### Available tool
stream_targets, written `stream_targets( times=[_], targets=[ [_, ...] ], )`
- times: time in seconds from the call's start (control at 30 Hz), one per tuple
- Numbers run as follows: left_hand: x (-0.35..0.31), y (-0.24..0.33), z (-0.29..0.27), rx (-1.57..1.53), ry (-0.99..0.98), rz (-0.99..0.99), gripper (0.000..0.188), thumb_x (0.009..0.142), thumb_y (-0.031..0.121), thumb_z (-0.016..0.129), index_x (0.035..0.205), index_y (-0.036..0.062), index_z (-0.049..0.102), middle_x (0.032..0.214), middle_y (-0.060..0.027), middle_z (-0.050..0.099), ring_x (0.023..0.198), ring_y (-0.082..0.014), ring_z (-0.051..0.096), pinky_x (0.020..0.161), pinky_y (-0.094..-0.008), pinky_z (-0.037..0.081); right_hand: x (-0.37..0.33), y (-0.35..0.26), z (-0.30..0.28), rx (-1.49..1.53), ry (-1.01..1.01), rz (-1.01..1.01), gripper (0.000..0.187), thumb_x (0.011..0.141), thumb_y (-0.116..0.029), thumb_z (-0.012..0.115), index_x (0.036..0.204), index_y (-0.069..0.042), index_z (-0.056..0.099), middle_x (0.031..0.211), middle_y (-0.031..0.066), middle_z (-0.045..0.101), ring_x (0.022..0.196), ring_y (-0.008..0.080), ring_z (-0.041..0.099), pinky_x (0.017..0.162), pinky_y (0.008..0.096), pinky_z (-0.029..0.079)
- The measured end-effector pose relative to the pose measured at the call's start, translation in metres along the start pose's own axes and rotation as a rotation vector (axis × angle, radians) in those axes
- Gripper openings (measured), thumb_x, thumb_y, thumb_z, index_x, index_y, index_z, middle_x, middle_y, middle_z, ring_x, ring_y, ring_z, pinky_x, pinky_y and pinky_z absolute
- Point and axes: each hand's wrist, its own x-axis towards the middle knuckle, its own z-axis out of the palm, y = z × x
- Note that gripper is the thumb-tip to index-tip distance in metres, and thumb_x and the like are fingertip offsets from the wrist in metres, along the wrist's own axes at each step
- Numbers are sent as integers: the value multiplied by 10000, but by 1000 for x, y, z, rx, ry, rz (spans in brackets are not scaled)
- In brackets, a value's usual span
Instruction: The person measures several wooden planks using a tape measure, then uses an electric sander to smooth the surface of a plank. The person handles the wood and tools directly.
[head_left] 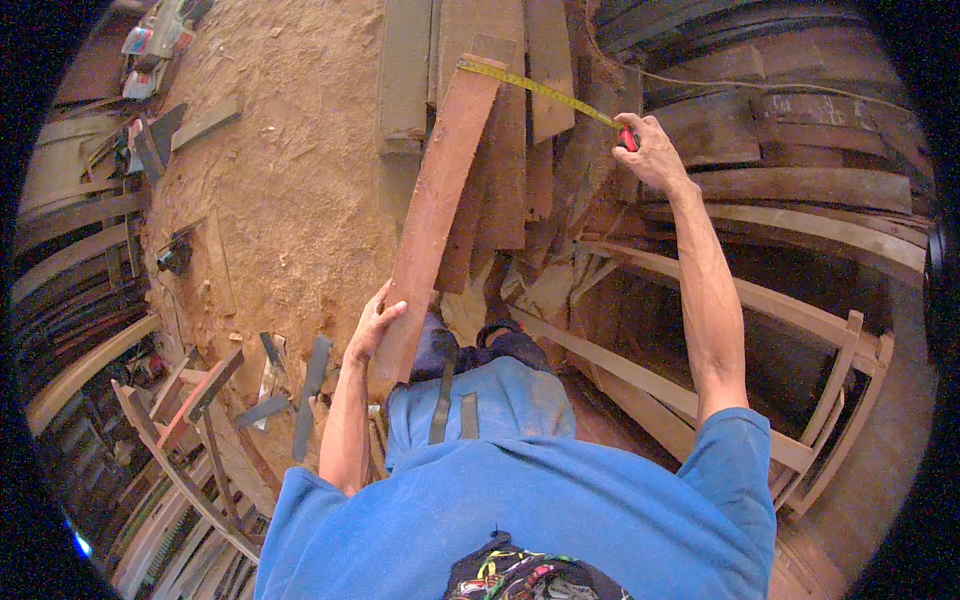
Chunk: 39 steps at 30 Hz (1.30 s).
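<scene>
A long reddish-brown wooden board (432, 215) slants from my lap up toward the far stack of planks. My left hand (376, 322) grips its near left edge, thumb on the upper face and the other fingers partly hidden. Up on the right, my right hand (652, 155) is closed round the red case of a tape measure (628, 139). Its yellow blade (540, 88) is drawn out leftward and lies across the board's far end, reaching the left corner there.
Flat planks (405, 75) lie stacked beyond the board. Sawdust (290, 150) covers the ground on the left. Piled timber (800, 185) fills the right side, with a wooden frame (740, 290) close to my right arm. Another wooden frame (185, 480) and scraps lie at lower left.
</scene>
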Motion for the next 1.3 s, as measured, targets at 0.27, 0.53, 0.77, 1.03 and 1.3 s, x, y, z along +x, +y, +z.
stream_targets(
  times=[0.27, 0.53, 0.77, 1.03, 1.3],
  targets=[
    [5, -12, -7, -24, -48, 17, 841, 880, 339, 770, 1554, -2, 401, 1458, -122, 554, 1332, -217, 525, 1126, -359, 407, -1, 4, 4, -28, -34, 6, 629, 871, -327, 739, 1438, -175, 514, 1188, 180, 551, 1155, 379, 593, 1036, 458, 497],
    [8, -14, -11, -18, -99, 32, 800, 889, 319, 763, 1547, 18, 420, 1440, -90, 565, 1290, -205, 550, 1100, -358, 433, -4, 7, 9, -10, -12, -16, 649, 862, -332, 750, 1440, -160, 510, 1172, 191, 553, 1151, 387, 592, 1035, 457, 493],
    [1, -3, 4, 41, 11, 35, 816, 904, 326, 749, 1565, 11, 389, 1474, -132, 546, 1353, -235, 514, 1132, -377, 403, -8, 1, 8, 56, -26, -4, 582, 863, -300, 761, 1379, -129, 554, 1171, 159, 586, 1159, 339, 580, 1055, 427, 459],
    [20, 32, 54, 358, 133, 106, 844, 932, 471, 710, 1563, 10, 390, 1410, -233, 485, 1337, -332, 502, 1147, -411, 388, -81, -44, 29, 348, -73, -33, 574, 849, -326, 788, 1342, -108, 591, 1212, 170, 626, 1190, 340, 608, 1062, 429, 473],
    [39, 2, 55, 529, 178, 215, 831, 936, 572, 664, 1528, 33, 442, 1374, -270, 469, 1314, -384, 485, 1142, -451, 389, -184, -81, 40, 378, -291, 25, 570, 823, -277, 793, 1322, -93, 589, 1192, 158, 607, 1154, 339, 596, 1063, 426, 460]
  ],
)
